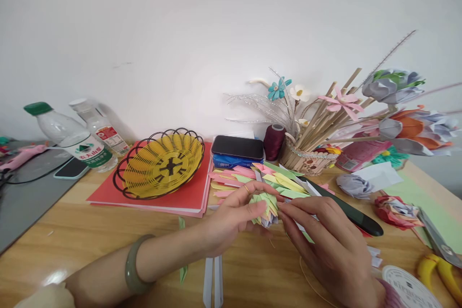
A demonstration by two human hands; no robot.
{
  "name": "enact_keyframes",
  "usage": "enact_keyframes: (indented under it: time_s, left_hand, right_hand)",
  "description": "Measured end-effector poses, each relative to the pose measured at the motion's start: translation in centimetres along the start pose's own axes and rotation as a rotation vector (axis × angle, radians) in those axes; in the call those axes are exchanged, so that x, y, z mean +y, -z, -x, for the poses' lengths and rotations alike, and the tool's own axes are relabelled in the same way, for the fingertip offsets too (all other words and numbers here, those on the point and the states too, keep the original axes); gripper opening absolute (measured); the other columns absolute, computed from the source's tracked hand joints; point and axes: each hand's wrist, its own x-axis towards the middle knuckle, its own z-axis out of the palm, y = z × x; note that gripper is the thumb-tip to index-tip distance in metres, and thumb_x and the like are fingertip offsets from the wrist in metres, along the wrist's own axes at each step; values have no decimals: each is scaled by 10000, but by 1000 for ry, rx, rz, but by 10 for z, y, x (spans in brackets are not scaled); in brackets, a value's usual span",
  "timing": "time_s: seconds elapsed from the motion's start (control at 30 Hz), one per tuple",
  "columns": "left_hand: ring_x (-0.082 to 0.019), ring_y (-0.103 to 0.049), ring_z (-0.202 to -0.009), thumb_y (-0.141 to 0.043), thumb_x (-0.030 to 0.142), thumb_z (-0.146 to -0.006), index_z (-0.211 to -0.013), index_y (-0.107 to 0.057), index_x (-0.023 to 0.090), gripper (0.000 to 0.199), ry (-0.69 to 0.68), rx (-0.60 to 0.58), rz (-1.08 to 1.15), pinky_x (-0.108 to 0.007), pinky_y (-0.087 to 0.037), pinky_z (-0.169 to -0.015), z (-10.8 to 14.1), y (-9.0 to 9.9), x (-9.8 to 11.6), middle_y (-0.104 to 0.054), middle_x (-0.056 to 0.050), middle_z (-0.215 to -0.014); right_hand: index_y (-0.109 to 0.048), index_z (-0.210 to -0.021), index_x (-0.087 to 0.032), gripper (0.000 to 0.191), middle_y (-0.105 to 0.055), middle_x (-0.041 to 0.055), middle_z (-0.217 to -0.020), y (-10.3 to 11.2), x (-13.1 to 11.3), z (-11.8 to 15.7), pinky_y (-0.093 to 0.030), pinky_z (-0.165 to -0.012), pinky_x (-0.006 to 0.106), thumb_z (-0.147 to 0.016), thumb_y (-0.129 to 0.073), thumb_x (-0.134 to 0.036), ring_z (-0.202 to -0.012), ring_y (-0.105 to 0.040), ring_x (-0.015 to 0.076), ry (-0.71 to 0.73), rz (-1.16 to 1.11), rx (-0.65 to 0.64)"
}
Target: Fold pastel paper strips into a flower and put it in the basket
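Observation:
My left hand (245,207) holds a small rounded folded-paper flower (265,204) of layered green, yellow and pale blue strips, thumb in front and fingers behind. At its right edge, the thumb and fingers of my right hand (321,236) are pinched together, touching the paper; what lies between the tips is hidden. A thin yellowish thread (306,276) curves down below the right hand. Behind both hands lies a heap of folded paper strips (238,175) in pink, yellow, green and white. Two pale strips (212,279) and a green strip (183,273) rest nearer me.
A yellow woven basket (144,180) sits on red paper (104,195). Bottles (90,151) stand left. A phone (237,147), a maroon thread spool (274,142) and a stick holder (306,159) are behind. Yellow-handled scissors (429,269) and a white spool (407,286) lie right.

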Motion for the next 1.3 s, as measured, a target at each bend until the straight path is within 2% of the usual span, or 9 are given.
enact_keyframes:
  time_s: [0.13,0.3,0.47,0.6,0.7,0.9,1.1,1.3]
  left_hand:
    - [-122,-505,-800,-567,324,-757,-981,-544,218,249,12,-1,3,-289,-439,-719,0,0,-1,-512,-41,-965]
    - [-125,-499,-773,-573,324,-750,-987,-547,213,262,6,-31,26,-287,-467,-667,0,1,-3,-509,-32,-856]
    - [-121,-494,-769,-581,302,-747,-977,-555,205,251,11,-41,59,-274,-492,-638,-1,1,-4,-500,-29,-835]
    - [-117,-501,-764,-575,284,-753,-989,-549,197,253,11,-36,86,-262,-493,-632,-1,0,-5,-503,-34,-847]
    - [-113,-503,-750,-585,286,-744,-983,-554,197,257,15,-26,95,-254,-489,-626,0,-1,-5,-505,-35,-854]
    - [-114,-503,-733,-613,292,-718,-962,-570,198,265,32,2,91,-261,-489,-614,0,-4,-3,-507,-34,-854]
    - [-108,-508,-722,-625,271,-706,-949,-579,190,260,32,20,101,-253,-476,-614,0,-4,-3,-516,-32,-853]
    - [-90,-514,-703,-651,241,-684,-926,-594,169,259,13,43,134,-239,-441,-647,-1,-3,-4,-529,-32,-865]
  right_hand:
    - [-560,-935,-202,261,-594,51,-800,-1,-4,-2,-474,-608,304,-724,-583,-51,-732,-564,169,-40,-55,15]
    - [-549,-812,-204,87,-563,39,-766,-1,-7,-6,-472,-591,278,-791,-507,-131,-724,-562,161,-224,-179,-34]
    - [-506,-739,-208,103,-536,20,-739,-1,-8,-9,-466,-568,245,-826,-470,-165,-696,-548,140,-357,-277,-103]
    - [-522,-825,-211,79,-547,32,-775,-3,-8,-4,-476,-584,254,-802,-502,-138,-719,-562,146,-265,-173,-29]
    - [-532,-890,-209,165,-572,36,-780,-4,-7,1,-483,-597,266,-767,-550,-101,-710,-577,147,-154,-41,46]
    - [-550,-1031,-211,344,-626,47,-786,4,1,9,-493,-587,288,-722,-611,-71,-691,-588,159,42,75,1]
    - [-540,-1093,-167,424,-645,73,-785,5,3,5,-498,-609,318,-699,-629,-42,-714,-585,179,112,71,-22]
    - [-569,-1018,-187,330,-633,58,-780,2,-1,-3,-484,-577,307,-721,-609,-48,-682,-570,162,24,-52,-2]
